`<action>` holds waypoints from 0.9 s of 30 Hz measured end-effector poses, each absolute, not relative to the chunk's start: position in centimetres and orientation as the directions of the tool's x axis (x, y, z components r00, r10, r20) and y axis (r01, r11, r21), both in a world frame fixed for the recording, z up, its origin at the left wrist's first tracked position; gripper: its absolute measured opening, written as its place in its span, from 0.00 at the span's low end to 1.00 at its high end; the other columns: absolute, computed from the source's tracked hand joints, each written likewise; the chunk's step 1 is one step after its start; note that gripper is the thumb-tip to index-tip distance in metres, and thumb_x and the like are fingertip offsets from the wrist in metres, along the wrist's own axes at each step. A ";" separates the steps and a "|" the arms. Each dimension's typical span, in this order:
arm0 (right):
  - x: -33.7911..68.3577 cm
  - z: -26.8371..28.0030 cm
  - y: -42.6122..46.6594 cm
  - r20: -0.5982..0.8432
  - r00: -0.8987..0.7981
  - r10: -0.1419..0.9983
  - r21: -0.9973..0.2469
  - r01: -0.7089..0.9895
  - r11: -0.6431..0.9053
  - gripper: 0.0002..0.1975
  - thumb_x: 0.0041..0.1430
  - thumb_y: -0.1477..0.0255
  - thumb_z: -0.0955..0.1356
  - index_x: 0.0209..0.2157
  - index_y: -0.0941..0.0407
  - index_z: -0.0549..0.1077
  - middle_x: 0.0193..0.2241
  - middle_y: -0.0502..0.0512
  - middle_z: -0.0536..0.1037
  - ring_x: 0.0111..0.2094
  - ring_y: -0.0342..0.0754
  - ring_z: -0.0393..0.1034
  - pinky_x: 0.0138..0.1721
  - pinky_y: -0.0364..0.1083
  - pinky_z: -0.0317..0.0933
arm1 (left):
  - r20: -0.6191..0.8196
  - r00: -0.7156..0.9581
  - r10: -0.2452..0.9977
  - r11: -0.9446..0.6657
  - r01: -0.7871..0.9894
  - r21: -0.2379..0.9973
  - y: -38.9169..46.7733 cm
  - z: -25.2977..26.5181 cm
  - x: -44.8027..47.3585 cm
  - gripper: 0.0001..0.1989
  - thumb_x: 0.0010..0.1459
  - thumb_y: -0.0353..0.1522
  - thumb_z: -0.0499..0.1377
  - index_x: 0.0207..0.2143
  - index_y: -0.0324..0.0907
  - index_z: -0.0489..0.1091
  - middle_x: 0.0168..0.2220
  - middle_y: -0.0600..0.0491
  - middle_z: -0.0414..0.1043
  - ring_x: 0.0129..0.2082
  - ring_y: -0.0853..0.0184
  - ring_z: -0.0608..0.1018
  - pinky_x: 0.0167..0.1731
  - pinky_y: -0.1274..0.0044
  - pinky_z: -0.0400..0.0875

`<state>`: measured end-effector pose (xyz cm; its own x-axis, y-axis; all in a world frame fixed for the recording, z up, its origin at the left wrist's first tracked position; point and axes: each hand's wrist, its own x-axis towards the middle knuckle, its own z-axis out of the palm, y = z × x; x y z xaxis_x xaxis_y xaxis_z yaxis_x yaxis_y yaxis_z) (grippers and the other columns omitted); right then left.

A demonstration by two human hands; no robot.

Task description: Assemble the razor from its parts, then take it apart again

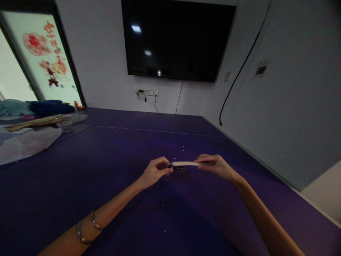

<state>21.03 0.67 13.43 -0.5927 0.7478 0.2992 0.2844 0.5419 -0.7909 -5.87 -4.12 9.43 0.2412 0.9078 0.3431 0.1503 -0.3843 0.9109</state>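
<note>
Between my hands a slim, pale cream stick-like handle (185, 164) lies level. My left hand (155, 173) pinches a small dark piece (169, 165) at the handle's left end; it is too small to name, and I cannot tell whether it is joined on. With closed fingers my right hand (217, 166) grips the other end, where a greyish part shows between the fingers. Just below the handle's middle, a small black object (181, 169) appears on or near the purple surface (149, 209); its kind is unclear.
Small white bits are scattered over the surface. To the left lie a clear plastic bag (32, 142), a long wooden piece (34, 123) and dark blue cloth (50, 107). A black cable (237, 74) hangs at right, and a television (178, 39) is on the wall.
</note>
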 end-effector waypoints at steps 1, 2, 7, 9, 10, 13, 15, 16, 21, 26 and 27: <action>21.1 13.5 0.7 0.303 -0.588 0.750 -0.787 0.290 0.545 0.12 0.50 0.64 0.69 0.36 0.54 0.77 0.36 0.55 0.75 0.37 0.47 0.69 0.38 0.46 0.63 | 0.344 0.240 0.908 -0.384 0.150 0.911 -4.1 9.5 -5.9 0.08 0.49 0.34 0.61 0.28 0.38 0.67 0.27 0.55 0.70 0.27 0.72 0.72 0.32 0.77 0.66; 21.1 13.5 0.7 0.310 -0.577 0.756 -0.782 0.297 0.547 0.13 0.49 0.64 0.69 0.36 0.55 0.77 0.36 0.56 0.75 0.37 0.47 0.69 0.39 0.46 0.63 | 0.343 0.239 0.908 -0.383 0.150 0.911 -4.2 9.5 -5.8 0.08 0.49 0.34 0.61 0.28 0.38 0.67 0.27 0.55 0.70 0.26 0.72 0.72 0.32 0.77 0.66; 21.2 13.7 0.6 0.296 -0.580 0.759 -0.792 0.296 0.535 0.13 0.49 0.63 0.69 0.36 0.54 0.77 0.36 0.56 0.75 0.37 0.48 0.69 0.37 0.46 0.63 | 0.331 0.240 0.913 -0.369 0.136 0.919 -4.3 9.7 -5.7 0.09 0.48 0.34 0.62 0.27 0.38 0.67 0.25 0.56 0.70 0.26 0.72 0.72 0.32 0.76 0.66; 21.2 13.6 0.6 0.287 -0.601 0.746 -0.790 0.291 0.539 0.13 0.49 0.63 0.69 0.36 0.54 0.77 0.36 0.56 0.75 0.37 0.47 0.69 0.37 0.46 0.63 | 0.330 0.245 0.912 -0.369 0.135 0.920 -4.3 9.6 -5.7 0.09 0.48 0.35 0.62 0.27 0.38 0.67 0.25 0.56 0.70 0.26 0.72 0.72 0.32 0.76 0.67; 21.3 13.6 0.7 0.290 -0.599 0.746 -0.786 0.296 0.543 0.13 0.49 0.63 0.69 0.36 0.54 0.77 0.36 0.56 0.75 0.37 0.47 0.69 0.37 0.46 0.63 | 0.330 0.247 0.911 -0.370 0.138 0.919 -4.3 9.6 -5.7 0.09 0.49 0.35 0.62 0.27 0.38 0.67 0.25 0.56 0.70 0.26 0.72 0.72 0.32 0.76 0.67; 21.4 13.6 0.8 0.308 -0.573 0.759 -0.773 0.314 0.551 0.13 0.49 0.63 0.69 0.36 0.53 0.77 0.36 0.55 0.75 0.38 0.48 0.69 0.38 0.46 0.63 | 0.327 0.251 0.911 -0.368 0.137 0.920 -4.2 9.4 -5.7 0.09 0.49 0.35 0.61 0.28 0.38 0.67 0.26 0.55 0.70 0.26 0.72 0.72 0.32 0.76 0.67; 21.4 13.7 0.8 0.303 -0.586 0.751 -0.774 0.309 0.553 0.13 0.49 0.63 0.69 0.36 0.53 0.78 0.36 0.55 0.75 0.37 0.47 0.69 0.38 0.46 0.63 | 0.327 0.247 0.912 -0.366 0.132 0.921 -4.2 9.3 -5.7 0.09 0.48 0.35 0.62 0.28 0.38 0.67 0.26 0.55 0.70 0.26 0.72 0.72 0.32 0.76 0.67; 21.4 13.7 0.8 0.295 -0.602 0.742 -0.774 0.305 0.555 0.13 0.49 0.63 0.69 0.36 0.53 0.78 0.36 0.55 0.75 0.37 0.47 0.69 0.37 0.45 0.63 | 0.328 0.245 0.912 -0.366 0.131 0.921 -4.2 9.3 -5.7 0.09 0.48 0.35 0.62 0.28 0.38 0.67 0.26 0.55 0.70 0.26 0.72 0.72 0.32 0.76 0.67; 21.3 13.8 0.7 0.307 -0.587 0.749 -0.776 0.302 0.554 0.13 0.48 0.63 0.70 0.35 0.54 0.78 0.34 0.55 0.75 0.36 0.47 0.69 0.36 0.45 0.62 | 0.331 0.258 0.908 -0.372 0.127 0.920 -4.3 9.4 -5.8 0.09 0.49 0.35 0.62 0.28 0.38 0.68 0.26 0.55 0.70 0.26 0.71 0.72 0.32 0.76 0.67; 21.2 14.0 0.5 0.290 -0.614 0.734 -0.778 0.296 0.554 0.12 0.49 0.63 0.70 0.35 0.54 0.78 0.34 0.55 0.75 0.35 0.46 0.68 0.35 0.44 0.62 | 0.332 0.252 0.909 -0.374 0.141 0.916 -4.3 9.5 -5.7 0.08 0.48 0.34 0.62 0.27 0.38 0.68 0.26 0.55 0.70 0.27 0.71 0.72 0.31 0.77 0.66; 21.2 14.0 0.5 0.283 -0.623 0.729 -0.776 0.299 0.556 0.12 0.49 0.63 0.70 0.35 0.54 0.78 0.34 0.55 0.75 0.34 0.46 0.68 0.34 0.44 0.62 | 0.334 0.249 0.909 -0.376 0.148 0.915 -4.3 9.5 -5.7 0.08 0.48 0.34 0.62 0.27 0.38 0.68 0.26 0.55 0.70 0.27 0.72 0.72 0.31 0.77 0.66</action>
